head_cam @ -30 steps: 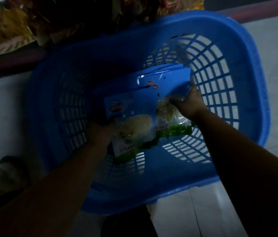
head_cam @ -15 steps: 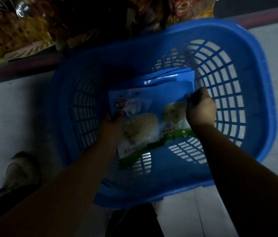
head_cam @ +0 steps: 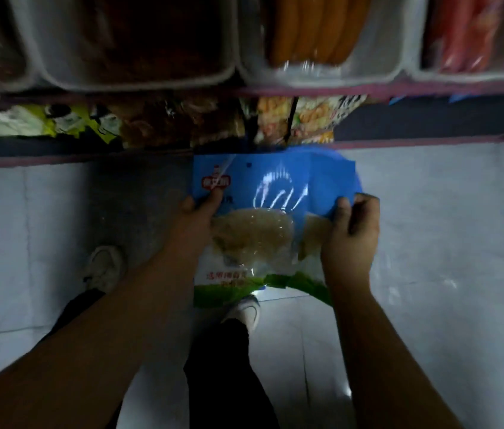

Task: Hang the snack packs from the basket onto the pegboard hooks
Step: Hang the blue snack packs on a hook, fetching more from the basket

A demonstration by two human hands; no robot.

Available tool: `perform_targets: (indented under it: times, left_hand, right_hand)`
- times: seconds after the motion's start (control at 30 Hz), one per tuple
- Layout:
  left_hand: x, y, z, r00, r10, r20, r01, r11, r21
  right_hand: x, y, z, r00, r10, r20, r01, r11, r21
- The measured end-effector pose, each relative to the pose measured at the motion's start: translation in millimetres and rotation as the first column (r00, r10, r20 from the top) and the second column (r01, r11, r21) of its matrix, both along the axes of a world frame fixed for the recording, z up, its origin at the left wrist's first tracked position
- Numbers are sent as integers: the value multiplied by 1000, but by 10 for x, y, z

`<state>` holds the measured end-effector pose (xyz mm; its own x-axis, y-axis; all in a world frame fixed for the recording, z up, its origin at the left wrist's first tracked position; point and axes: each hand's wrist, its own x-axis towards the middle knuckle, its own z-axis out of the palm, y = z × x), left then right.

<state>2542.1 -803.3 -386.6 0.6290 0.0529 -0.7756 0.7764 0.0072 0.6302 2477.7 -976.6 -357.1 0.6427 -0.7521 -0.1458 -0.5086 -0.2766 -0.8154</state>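
Observation:
I hold a stack of snack packs (head_cam: 263,218) in front of me, above the floor. The front pack has a blue top, a clear window with pale food inside and a green bottom edge. My left hand (head_cam: 195,224) grips the stack's left edge, thumb on the front. My right hand (head_cam: 349,236) grips its right edge. A curved blue sliver (head_cam: 354,178) shows behind the packs at the upper right; I cannot tell if it is the basket. No pegboard hooks are visible.
Shelves run across the top: clear tubs with orange sausages (head_cam: 309,29) and red sticks (head_cam: 467,32), below them bagged snacks (head_cam: 182,122). Light floor tiles (head_cam: 445,243) lie beneath. My legs and two white shoes (head_cam: 105,267) stand under the packs.
Both hands have lifted the stack of packs up out of the blue basket. My view has swung up from the basket toward the shelves and floor.

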Motion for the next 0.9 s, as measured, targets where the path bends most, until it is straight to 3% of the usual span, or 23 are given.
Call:
perform_targets:
  times: [0.17,0.4,0.67,0.9]
  left_hand:
    - [115,384,1555,974,2,227,-4,1000,8]
    - [325,1097,3294,804,180,567,-158,984,-88]
    - [849,2183,4702,561,261,786,-305,947,-97]
    - [1581,3148,5839,318,321,892,-358,912,-200]
  right_hand:
    - [215,258,1672,991,46,122,-48,999,14]
    - [724,886,3448,916,134,378,-145,989,1]
    - [1359,1990,4795,718,204,665,-365,925,110]
    - [1997,2987,5859,506,242,828,-432,902,1]
